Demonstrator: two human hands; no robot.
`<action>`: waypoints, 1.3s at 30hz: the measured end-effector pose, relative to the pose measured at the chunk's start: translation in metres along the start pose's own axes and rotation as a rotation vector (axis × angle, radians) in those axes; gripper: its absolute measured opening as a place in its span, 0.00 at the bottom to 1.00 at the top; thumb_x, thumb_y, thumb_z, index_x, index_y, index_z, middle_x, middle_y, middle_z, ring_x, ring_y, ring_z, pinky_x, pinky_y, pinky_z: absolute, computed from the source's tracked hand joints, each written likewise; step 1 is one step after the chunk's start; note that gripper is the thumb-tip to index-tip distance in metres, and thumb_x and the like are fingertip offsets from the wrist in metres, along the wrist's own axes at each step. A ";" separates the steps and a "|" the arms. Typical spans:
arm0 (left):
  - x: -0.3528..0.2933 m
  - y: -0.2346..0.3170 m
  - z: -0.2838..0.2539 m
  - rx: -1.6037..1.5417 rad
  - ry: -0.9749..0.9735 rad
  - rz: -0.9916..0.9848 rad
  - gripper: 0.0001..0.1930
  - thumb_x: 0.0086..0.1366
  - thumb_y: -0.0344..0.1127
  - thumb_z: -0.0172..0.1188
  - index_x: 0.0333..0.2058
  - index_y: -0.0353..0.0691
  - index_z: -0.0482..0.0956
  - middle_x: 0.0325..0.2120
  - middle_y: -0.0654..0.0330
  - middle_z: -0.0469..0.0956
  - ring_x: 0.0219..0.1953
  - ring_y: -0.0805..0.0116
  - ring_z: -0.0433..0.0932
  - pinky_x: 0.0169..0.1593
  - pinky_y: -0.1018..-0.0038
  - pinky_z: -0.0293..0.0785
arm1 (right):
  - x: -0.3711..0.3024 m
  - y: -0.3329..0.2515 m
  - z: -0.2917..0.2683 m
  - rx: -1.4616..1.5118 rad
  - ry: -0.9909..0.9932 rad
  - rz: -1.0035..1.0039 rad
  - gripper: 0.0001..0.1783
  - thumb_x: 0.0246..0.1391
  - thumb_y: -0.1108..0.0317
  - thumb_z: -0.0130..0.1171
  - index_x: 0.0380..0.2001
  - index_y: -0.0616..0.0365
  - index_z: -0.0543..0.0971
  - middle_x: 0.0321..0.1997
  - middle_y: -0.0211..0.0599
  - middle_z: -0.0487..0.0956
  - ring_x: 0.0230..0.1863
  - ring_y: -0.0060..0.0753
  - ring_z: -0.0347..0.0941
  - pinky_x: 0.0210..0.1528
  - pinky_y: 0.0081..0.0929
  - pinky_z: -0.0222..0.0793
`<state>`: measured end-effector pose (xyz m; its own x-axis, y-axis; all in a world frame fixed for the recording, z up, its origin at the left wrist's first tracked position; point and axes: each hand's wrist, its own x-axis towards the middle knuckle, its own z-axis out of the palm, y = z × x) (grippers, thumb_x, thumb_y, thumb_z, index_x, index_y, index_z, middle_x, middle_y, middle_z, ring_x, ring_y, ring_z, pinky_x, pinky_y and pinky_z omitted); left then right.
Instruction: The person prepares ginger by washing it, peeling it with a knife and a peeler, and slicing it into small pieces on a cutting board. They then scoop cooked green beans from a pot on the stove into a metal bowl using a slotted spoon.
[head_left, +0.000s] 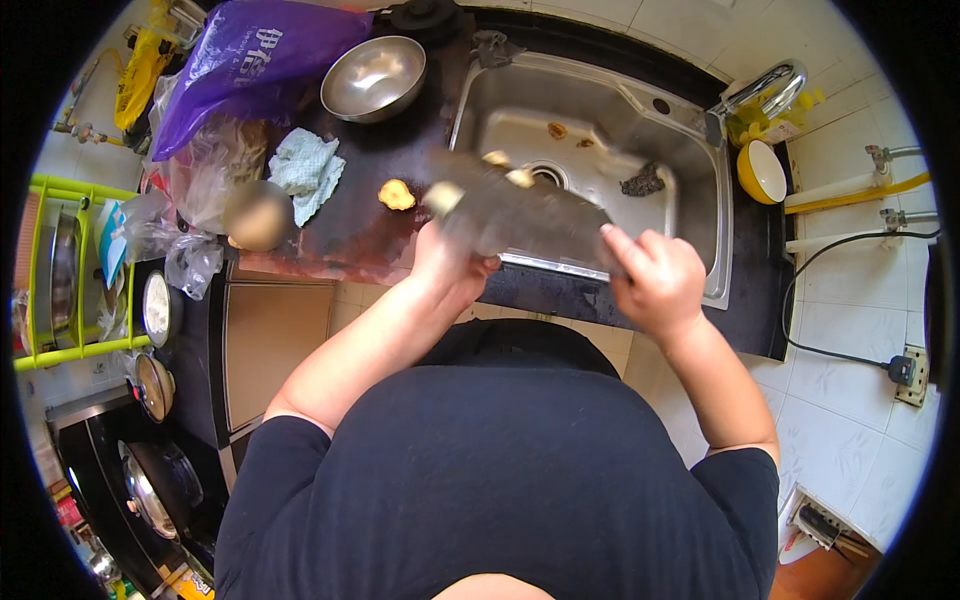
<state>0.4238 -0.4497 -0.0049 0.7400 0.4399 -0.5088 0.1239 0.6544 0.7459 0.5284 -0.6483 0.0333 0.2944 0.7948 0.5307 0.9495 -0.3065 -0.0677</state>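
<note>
A broad, dark cleaver (535,215), smeared by motion, lies across the view over the sink's near left edge. My right hand (662,280) is closed at its right end, with the index finger along it. My left hand (450,265) is at its other end, fingers partly hidden and blurred, so I cannot tell their grip. A pale yellow chunk (444,198) shows just above my left hand. Another pale piece (520,178) appears at the cleaver's far edge. One yellowish slice with a brown rim (396,194), like ginger, rests on the dark counter.
The steel sink (590,90) has brown scraps and a dark scrubber (642,180) in it. Left on the counter are a metal bowl (374,80), a light blue cloth (306,170), a purple bag (250,60) and a blurred round beige thing (258,215). A yellow bowl (762,172) stands near the faucet (770,90).
</note>
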 end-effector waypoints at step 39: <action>-0.019 0.028 -0.016 -0.463 -0.575 -0.392 0.20 0.66 0.47 0.39 0.50 0.41 0.64 0.45 0.56 0.68 0.51 0.67 0.65 0.53 0.73 0.65 | -0.005 -0.018 0.003 0.090 0.050 -0.092 0.25 0.20 0.71 0.54 0.33 0.55 0.79 0.16 0.28 0.64 0.15 0.30 0.61 0.18 0.26 0.54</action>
<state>0.4020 -0.4302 0.0186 0.9374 -0.1721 -0.3027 0.2511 0.9364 0.2453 0.5107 -0.6451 0.0296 0.2018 0.7894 0.5798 0.9788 -0.1832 -0.0914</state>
